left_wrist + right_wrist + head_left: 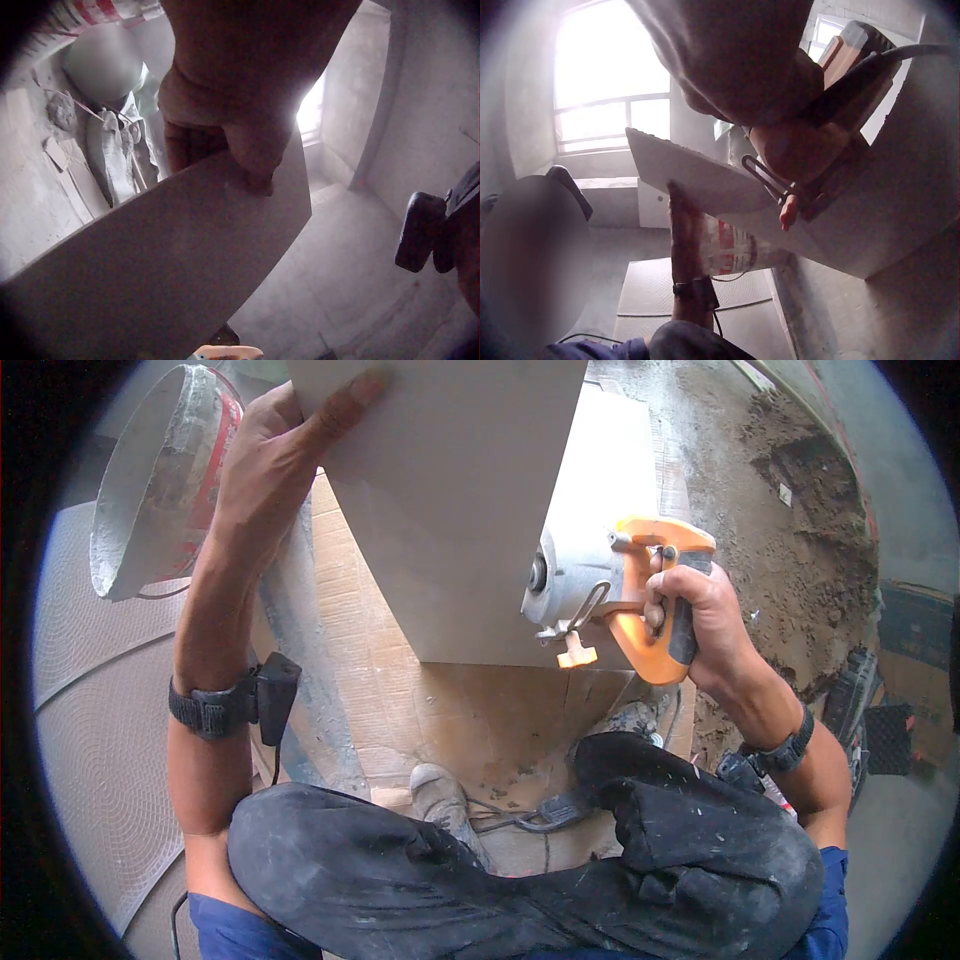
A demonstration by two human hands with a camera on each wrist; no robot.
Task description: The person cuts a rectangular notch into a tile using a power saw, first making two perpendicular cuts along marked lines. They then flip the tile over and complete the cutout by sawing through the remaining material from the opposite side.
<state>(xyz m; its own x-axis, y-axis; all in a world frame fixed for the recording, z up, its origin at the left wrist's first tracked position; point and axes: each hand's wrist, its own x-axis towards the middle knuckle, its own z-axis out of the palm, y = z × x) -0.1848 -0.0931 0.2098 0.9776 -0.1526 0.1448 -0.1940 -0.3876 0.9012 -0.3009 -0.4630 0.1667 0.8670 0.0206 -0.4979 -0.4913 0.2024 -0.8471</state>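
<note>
A large grey tile (450, 510) stands tilted in front of me in the head view, its lower end over cardboard. My left hand (262, 480) grips its upper left edge, thumb lying over the face and fingers behind; the left wrist view also shows the thumb (259, 176) on the tile. My right hand (712, 610) holds a handheld tile saw (655, 650), fingers curled round its orange and black handle. The saw's grey metal body and yellow knob (577, 652) sit right at the tile's right edge. Its blade is hidden.
A white bucket (150, 500) with a red band lies tipped at the left, by patterned sheets (100, 760). Cardboard (350, 620) covers the floor. A cord with a dark block (550, 815) lies between my feet. Sandy rubble (800, 490) is at the right.
</note>
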